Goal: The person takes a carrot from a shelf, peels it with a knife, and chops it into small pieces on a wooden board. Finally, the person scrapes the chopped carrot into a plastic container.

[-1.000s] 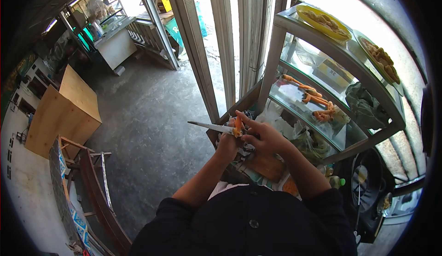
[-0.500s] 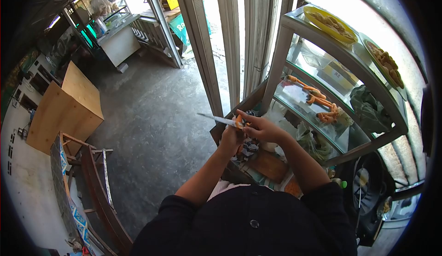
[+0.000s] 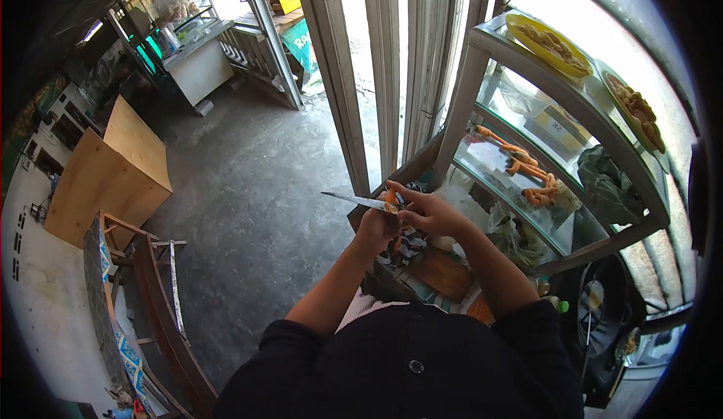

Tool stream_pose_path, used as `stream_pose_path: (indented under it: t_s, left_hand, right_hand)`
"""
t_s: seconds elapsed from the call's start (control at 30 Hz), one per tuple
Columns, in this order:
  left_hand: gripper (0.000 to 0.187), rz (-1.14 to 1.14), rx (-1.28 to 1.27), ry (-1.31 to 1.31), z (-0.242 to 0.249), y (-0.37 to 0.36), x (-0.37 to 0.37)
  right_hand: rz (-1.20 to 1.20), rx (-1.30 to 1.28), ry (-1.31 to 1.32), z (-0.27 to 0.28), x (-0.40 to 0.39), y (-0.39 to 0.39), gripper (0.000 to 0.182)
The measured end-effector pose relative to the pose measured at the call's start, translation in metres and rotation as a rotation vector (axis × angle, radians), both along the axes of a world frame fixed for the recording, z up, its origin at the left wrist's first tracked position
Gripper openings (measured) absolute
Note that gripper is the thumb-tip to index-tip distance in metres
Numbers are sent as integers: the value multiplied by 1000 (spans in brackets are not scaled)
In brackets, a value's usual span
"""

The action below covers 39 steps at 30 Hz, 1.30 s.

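Note:
A knife (image 3: 352,199) with its blade pointing left crosses above my left hand (image 3: 374,228). The handle end runs toward my right hand (image 3: 431,214), whose fingers are closed around it; the grip itself is mostly hidden. An orange carrot (image 3: 392,197) shows between the two hands, against the blade, and my left hand is closed on it. Both hands are close together in front of my body. Below them are a crumpled black-and-white bag or cloth (image 3: 409,249) and a brown wooden board (image 3: 440,273).
At the right stands a glass-shelved display case (image 3: 459,114) holding several carrots (image 3: 520,160) and leafy greens (image 3: 605,181). A yellow dish (image 3: 548,45) of food sits on top. A black wok (image 3: 611,298) is at lower right. A wooden bench (image 3: 154,298) stands left.
The view has shifted slightly. The hands stay together with the knife and carrot, and the blade lies at a slightly different angle.

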<state>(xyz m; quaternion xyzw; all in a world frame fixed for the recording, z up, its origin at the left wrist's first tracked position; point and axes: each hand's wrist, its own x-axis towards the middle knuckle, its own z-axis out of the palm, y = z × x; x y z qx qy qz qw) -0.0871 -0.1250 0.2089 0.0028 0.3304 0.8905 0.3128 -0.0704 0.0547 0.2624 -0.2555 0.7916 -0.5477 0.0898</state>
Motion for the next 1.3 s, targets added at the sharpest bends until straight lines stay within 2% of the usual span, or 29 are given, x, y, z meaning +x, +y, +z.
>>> stream_pose_path:
  t_s: [0.2, 0.3, 0.37, 0.4, 0.47, 0.57, 0.7, 0.77, 0.8, 0.87, 0.9, 0.93, 0.97, 1.03, 1.07, 1.1, 1.17, 1.27, 1.3]
  left_hand:
    - [19, 0, 21, -28, 0, 1, 4]
    - [25, 8, 31, -30, -10, 3, 3]
    - [28, 15, 34, -35, -18, 5, 1]
    - [32, 10, 24, -9, -14, 5, 2]
    - [35, 4, 15, 17, -7, 7, 7]
    - [34, 33, -63, 79, 3, 12, 14]
    - [38, 98, -178, -47, 18, 17, 9]
    - [40, 122, -238, -83, 20, 12, 6]
    - [39, 63, -235, -40, 16, 7, 2]
    - [39, 2, -233, 0, 7, -2, -3]
    - [39, -53, -309, 134, 8, -7, -8]
    - [39, -107, -383, 269, 9, -9, -11]
    - [39, -108, -382, 268, 9, -9, -13]
    - [37, -85, -579, 524, 11, -10, -12]
    - [37, -80, -579, 522, 13, -11, -10]
    - [36, -50, -586, 576, 12, -11, -10]
    - [36, -18, -593, 630, 11, -14, -10]
    - [38, 7, -639, 523, 4, -18, -13]
    - [39, -55, -557, 483, 10, -21, -13]
  right_hand:
    - [-17, 187, -45, 10, 3, 2, 66]
    - [-44, 159, -28, 14, 6, 0, 63]
    - [-88, 236, -32, 26, 10, 0, 55]
    - [-88, 235, -32, 20, 8, 0, 55]
    - [-151, 22, 44, 5, 3, 2, 48]
    - [-130, 19, 7, 13, 3, 6, 43]
    - [-230, 116, -90, 8, 1, -1, 45]
    - [-308, -27, 85, -11, -7, -6, 46]
    - [-305, -29, 86, -10, -8, -7, 46]
    - [-355, 137, 215, -8, -7, -4, 51]
    - [-357, 137, 214, -2, -5, -4, 51]
    - [-385, 308, 310, 5, -4, -3, 54]
    - [-411, 478, 405, 12, -2, -2, 57]
    - [-399, 542, 446, 22, 0, 1, 54]
    - [-387, 603, 491, 24, 0, 2, 51]
    - [-381, 601, 493, 23, -1, 2, 51]
    - [-470, 393, 505, 18, -2, 1, 48]
    - [-479, 262, 573, 8, -7, 2, 42]
    - [-482, 262, 573, 9, -6, 2, 42]
